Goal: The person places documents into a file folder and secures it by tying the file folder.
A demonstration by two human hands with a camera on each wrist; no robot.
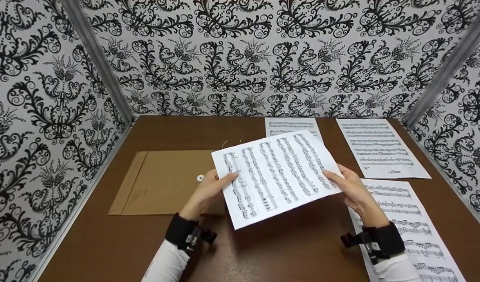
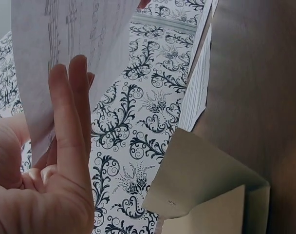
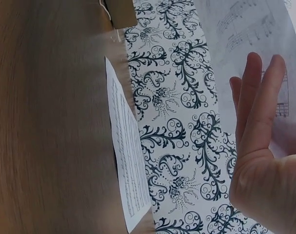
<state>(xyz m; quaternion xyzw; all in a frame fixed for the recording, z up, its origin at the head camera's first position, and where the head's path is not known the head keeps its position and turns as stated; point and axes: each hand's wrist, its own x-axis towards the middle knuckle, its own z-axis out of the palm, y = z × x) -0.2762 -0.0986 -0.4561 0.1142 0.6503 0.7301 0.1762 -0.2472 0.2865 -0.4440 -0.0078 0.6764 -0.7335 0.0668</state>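
A sheet of music [image 1: 277, 178] is held up sideways above the table, its staves running nearly upright in the head view. My left hand [image 1: 214, 186] pinches its left edge, thumb on the printed face and fingers behind. At the right edge, my right hand [image 1: 349, 186] pinches it the same way. Both wrist views show fingers [image 2: 67, 117] lying straight along the back of the paper. Behind and left of the sheet lies a brown cardboard envelope [image 1: 165, 184] with a white round button [image 1: 200, 178]; the sheet covers its right part.
Music pages lie on the brown table [image 1: 87, 246]: one partly hidden at the back [image 1: 291, 124], a page at back right [image 1: 381, 147] and a page at front right [image 1: 424, 235], partly under my right forearm. Patterned walls [image 1: 240, 58] enclose the table's back and sides.
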